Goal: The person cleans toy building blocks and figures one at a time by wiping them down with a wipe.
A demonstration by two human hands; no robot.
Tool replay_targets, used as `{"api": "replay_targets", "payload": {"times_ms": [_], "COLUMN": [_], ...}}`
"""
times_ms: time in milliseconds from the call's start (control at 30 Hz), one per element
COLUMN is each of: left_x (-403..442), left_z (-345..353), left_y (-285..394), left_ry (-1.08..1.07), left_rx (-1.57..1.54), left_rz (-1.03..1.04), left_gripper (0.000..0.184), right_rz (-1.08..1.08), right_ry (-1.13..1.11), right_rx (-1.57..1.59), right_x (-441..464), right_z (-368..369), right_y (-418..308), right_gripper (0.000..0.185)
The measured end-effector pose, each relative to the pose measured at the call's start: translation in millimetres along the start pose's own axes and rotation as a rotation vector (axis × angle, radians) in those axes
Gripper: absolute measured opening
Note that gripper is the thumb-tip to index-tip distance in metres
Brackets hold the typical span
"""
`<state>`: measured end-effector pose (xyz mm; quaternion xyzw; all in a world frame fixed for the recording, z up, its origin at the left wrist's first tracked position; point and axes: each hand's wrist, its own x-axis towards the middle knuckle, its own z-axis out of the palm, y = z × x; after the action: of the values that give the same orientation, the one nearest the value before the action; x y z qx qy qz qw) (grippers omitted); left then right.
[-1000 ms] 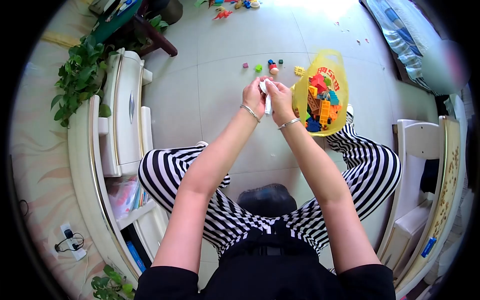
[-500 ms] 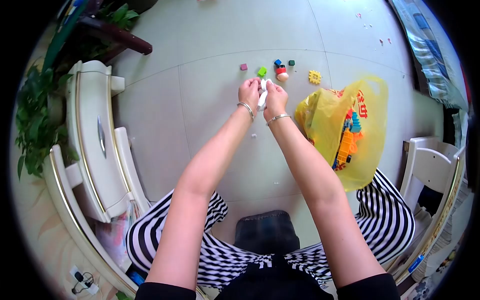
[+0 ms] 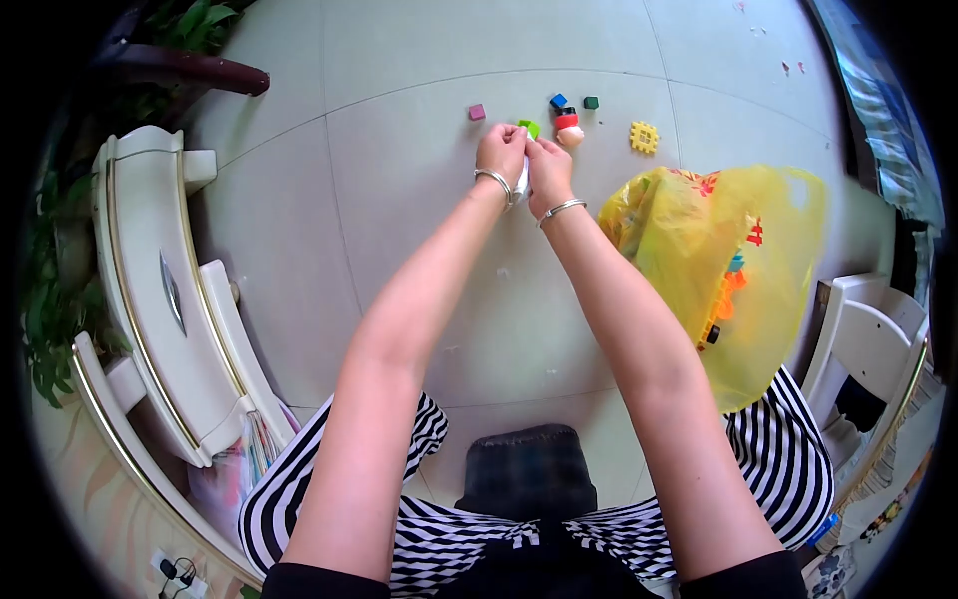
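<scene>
My left hand (image 3: pixel 503 155) and my right hand (image 3: pixel 548 172) are close together above the floor, fingers bent and closed. A crumpled white tissue or wipe (image 3: pixel 522 183) shows between them, mostly covered by the fingers. Just beyond the fingertips is a bright green toy block (image 3: pixel 529 128), partly hidden; whether it is pinched or only touched I cannot tell. Around them on the floor lie a pink block (image 3: pixel 477 112), a blue block (image 3: pixel 559 101), a dark green block (image 3: pixel 592 103), a toy figure piece in red, black and pale pink (image 3: pixel 568 128), and a yellow lattice piece (image 3: pixel 645 138).
A yellow plastic bag (image 3: pixel 763 299) holding colourful toy pieces stands by my right leg. Below me is a dark stool-like block (image 3: pixel 526 469). White furniture (image 3: pixel 150 290) stands at left, a white chair (image 3: pixel 866 329) at right. A dark wooden leg (image 3: pixel 215 72) juts in at upper left.
The view has shifted, so the floor pieces appear higher. My hands have moved forward to the green block, and less of the white tissue shows. The bag's opening looks narrower.
</scene>
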<state>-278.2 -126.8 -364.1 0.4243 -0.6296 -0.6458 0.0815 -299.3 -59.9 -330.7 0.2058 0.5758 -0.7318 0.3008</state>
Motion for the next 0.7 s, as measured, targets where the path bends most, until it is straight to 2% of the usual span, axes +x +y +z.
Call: {"api": "replay_targets", "payload": {"times_ms": [133,200,267,333,400,467,533,600,667,700], "left_x": [-44.9,-76.8,-107.9,-148.9,-192.3,-225.4,-264.9,-301.2,-331.9,-341.5], "left_z": [-20.6,-39.3,-55.7,-71.8,-85.7,-100.3,-108.0,-111.7,-114.5,-114.7], "left_y": [37.8,68.6,97.9,137.1,169.9,195.0,213.6,225.6,228.8,226.3], "left_ry": [-0.030,-0.094,-0.112,-0.257,-0.261,-0.504,-0.515,-0.525,-0.555,-0.555], "left_rx": [-0.241,-0.452,-0.511,-0.666,-0.664,-0.671,-0.681,-0.691,-0.740,-0.739], "left_rz": [-0.028,-0.209,-0.180,-0.145,-0.094,-0.041,-0.025,-0.018,-0.059,-0.058], "left_gripper": [0.018,0.018,0.020,0.022,0.026,0.028,0.026,0.023,0.020,0.020], "right_rz": [-0.071,-0.138,-0.190,-0.246,-0.341,-0.302,-0.339,-0.491,-0.525,-0.645], "right_ry": [-0.061,-0.145,-0.212,-0.307,-0.333,-0.513,-0.541,-0.602,-0.599,-0.588], "right_rx": [-0.074,-0.240,-0.281,-0.367,-0.442,-0.522,-0.499,-0.633,-0.697,-0.711], "right_x": [-44.0,-76.2,-119.5,-153.7,-186.7,-242.7,-277.7,-317.2,-346.2,-354.9], "right_z": [-2.4,-5.3,-5.8,-7.8,-14.2,-17.4,-28.3,-41.3,-53.7,-60.2], "right_y": [-20.5,-39.7,-71.6,-99.4,-125.2,-169.6,-187.0,-206.8,-213.0,-211.2], "right_gripper": [0.029,0.031,0.033,0.034,0.035,0.036,0.037,0.038,0.035,0.033]}}
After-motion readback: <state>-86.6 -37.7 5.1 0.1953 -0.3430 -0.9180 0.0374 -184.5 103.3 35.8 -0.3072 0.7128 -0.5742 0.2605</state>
